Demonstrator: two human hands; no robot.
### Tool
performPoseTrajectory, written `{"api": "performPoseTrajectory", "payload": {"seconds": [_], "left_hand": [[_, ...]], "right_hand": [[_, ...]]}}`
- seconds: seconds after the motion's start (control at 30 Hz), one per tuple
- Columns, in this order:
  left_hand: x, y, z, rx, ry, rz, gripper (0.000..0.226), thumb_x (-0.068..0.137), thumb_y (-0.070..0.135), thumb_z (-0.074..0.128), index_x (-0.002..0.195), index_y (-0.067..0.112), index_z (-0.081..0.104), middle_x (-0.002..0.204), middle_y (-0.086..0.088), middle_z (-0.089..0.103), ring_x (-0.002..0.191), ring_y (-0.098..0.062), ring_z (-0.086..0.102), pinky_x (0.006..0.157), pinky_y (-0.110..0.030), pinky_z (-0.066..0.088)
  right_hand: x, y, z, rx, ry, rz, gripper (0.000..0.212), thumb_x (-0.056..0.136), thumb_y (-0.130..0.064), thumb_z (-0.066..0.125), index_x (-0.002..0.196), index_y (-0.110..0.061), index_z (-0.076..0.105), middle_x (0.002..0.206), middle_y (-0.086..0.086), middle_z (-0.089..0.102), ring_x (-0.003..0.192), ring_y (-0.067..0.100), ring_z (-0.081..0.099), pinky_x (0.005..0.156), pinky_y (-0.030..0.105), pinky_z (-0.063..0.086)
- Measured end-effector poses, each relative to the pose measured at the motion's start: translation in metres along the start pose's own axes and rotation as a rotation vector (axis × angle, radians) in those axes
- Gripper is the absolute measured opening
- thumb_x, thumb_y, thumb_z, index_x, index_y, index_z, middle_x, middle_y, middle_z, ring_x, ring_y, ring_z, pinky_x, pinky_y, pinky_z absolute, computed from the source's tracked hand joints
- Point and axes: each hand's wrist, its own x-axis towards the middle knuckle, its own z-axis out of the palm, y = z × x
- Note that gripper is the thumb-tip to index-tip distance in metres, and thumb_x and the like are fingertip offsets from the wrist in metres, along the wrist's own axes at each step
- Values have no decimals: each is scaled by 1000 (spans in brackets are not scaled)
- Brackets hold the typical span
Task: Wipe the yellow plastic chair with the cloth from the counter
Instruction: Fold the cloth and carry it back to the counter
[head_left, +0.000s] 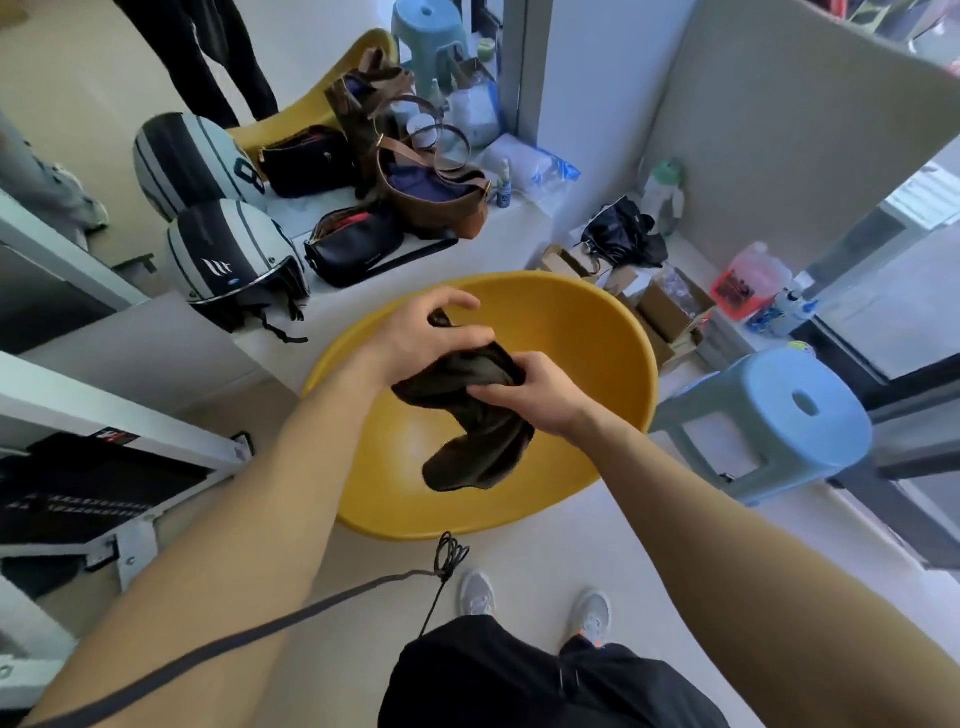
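Right now both hands hold the dark cloth (470, 410) over the yellow plastic chair (587, 343). Left hand (415, 338) is closed on the cloth's upper end, thumb and fingers pinched w/ a bit of fabric poking out between them; right hand (535, 395) is clenched on the bunched middle, just beside the left, knuckles nearly touching it. Below the right-hand grip the rest of the cloth hangs loose in a twisted fold, its low end over the seat bowl; can't tell if it touches the plastic.

Chair seat sits directly under the grip, round shell open toward the camera, rim wrapping around both wrists in the view. Past the grip, on the white counter (467, 249), are two striped helmets (234, 260), a black pouch (358, 249) and a brown bag (431, 192). To the right-hand side of the grip stands a light blue stool (779, 415); boxes and bottles sit on the floor beyond it.

Nearer than the grip, the person's grey shoes (535, 605) stand on the pale floor, and a black cord (449, 558) w/ a looped end hangs below the chair's front rim.
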Motion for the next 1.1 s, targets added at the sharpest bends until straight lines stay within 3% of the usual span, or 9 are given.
{"api": "performPoseTrajectory", "payload": {"seconds": [0.1, 0.2, 0.33, 0.57, 0.73, 0.8, 0.87, 0.97, 1.1], "left_hand": [[3, 2, 24, 206, -275, -86, 36, 82, 51, 75, 110, 29, 70, 104, -1, 75, 96, -25, 70, 84, -41, 55], [4, 19, 35, 248, -281, -108, 28, 86, 47, 74, 91, 20, 75, 87, -2, 78, 85, -24, 73, 82, -40, 55], [0, 55, 55, -69, -250, -54, 27, 94, 31, 66, 91, 5, 70, 86, -9, 74, 76, -23, 71, 72, -32, 56], [-12, 98, 74, -474, -175, -29, 19, 72, 29, 72, 83, 15, 77, 84, -6, 75, 76, -19, 72, 70, -29, 61], [3, 79, 86, -133, 105, -256, 45, 81, 42, 77, 112, 12, 66, 107, -6, 72, 98, -28, 69, 82, -36, 55], [13, 63, 96, 144, 349, -366, 54, 83, 60, 67, 113, 16, 56, 109, -2, 63, 99, -28, 60, 82, -39, 46], [17, 52, 108, 188, 515, -370, 39, 95, 52, 48, 110, 17, 51, 108, -5, 58, 96, -29, 52, 78, -39, 37], [25, 38, 124, 64, 550, -381, 29, 103, 25, 34, 119, 11, 53, 116, -7, 53, 100, -27, 47, 84, -36, 35], [28, 25, 137, -86, 439, -402, 29, 96, 7, 39, 106, 16, 64, 121, -13, 58, 106, -31, 53, 88, -39, 44]], "right_hand": [[-7, -5, -21, 117, 4, -21, 27, 78, -14, 84, 96, -4, 67, 85, 26, 72, 72, 43, 70, 65, 56, 58], [-15, 11, -53, -44, -22, -14, 33, 72, -14, 89, 88, -11, 61, 81, 16, 69, 71, 29, 68, 67, 48, 57], [-34, 68, -99, -293, -24, 33, 22, 81, -20, 79, 94, -13, 63, 87, 6, 66, 86, 24, 62, 82, 46, 50], [-77, 155, -145, -261, 22, 334, 25, 101, -33, 55, 107, -12, 67, 104, 13, 69, 97, 30, 63, 89, 42, 50], [-88, 150, -146, -60, 300, 347, 42, 103, -45, 47, 100, -8, 66, 94, 15, 70, 92, 35, 67, 82, 45, 53], [-85, 137, -142, -41, 293, 297, 35, 97, -46, 57, 96, -13, 69, 89, 5, 72, 87, 26, 69, 79, 42, 55], [-81, 122, -138, -20, 192, 289, 28, 90, -43, 68, 96, -16, 72, 88, 2, 74, 83, 20, 71, 80, 41, 60], [-77, 108, -138, 165, 100, 318, 18, 86, -22, 74, 102, -13, 72, 96, 9, 75, 91, 25, 72, 89, 46, 59], [-82, 105, -139, 457, -65, 370, 55, 88, 2, 63, 136, -24, 56, 120, 9, 62, 108, 29, 62, 90, 45, 56]]}}
